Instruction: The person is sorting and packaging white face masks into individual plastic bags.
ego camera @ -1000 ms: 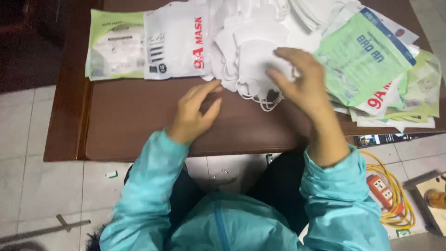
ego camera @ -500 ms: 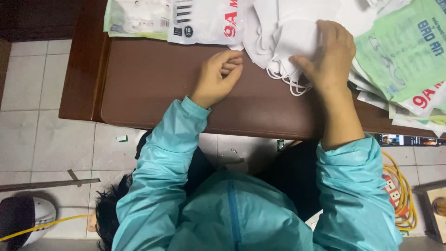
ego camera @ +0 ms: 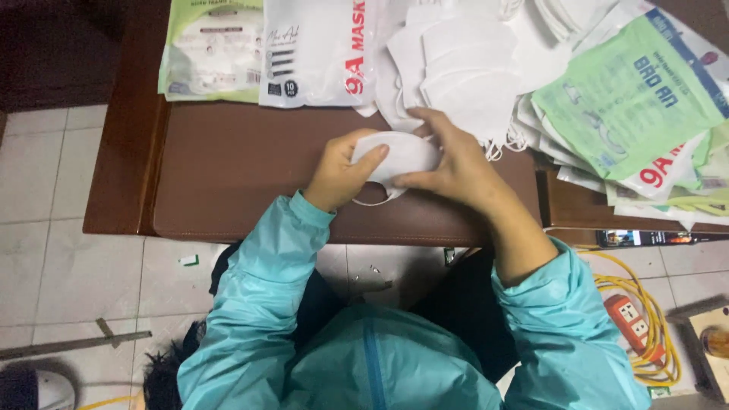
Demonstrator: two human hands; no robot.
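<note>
I hold one white face mask between both hands over the near edge of the brown table: my left hand pinches its left end, my right hand curls around the right. The loose mask pile beyond looks largely unsorted; printed pouches lie right.

Folded white mask: middle showing, both ends covered by the left hand and right hand; ear loop only partly seen below. Pile of white masks runs off the top edge; count cannot be told. Green packets cut by right edge. Green-and-white packet cropped at top. Brown table: far side hidden under packets. Orange power strip partly behind the sleeve.
</note>
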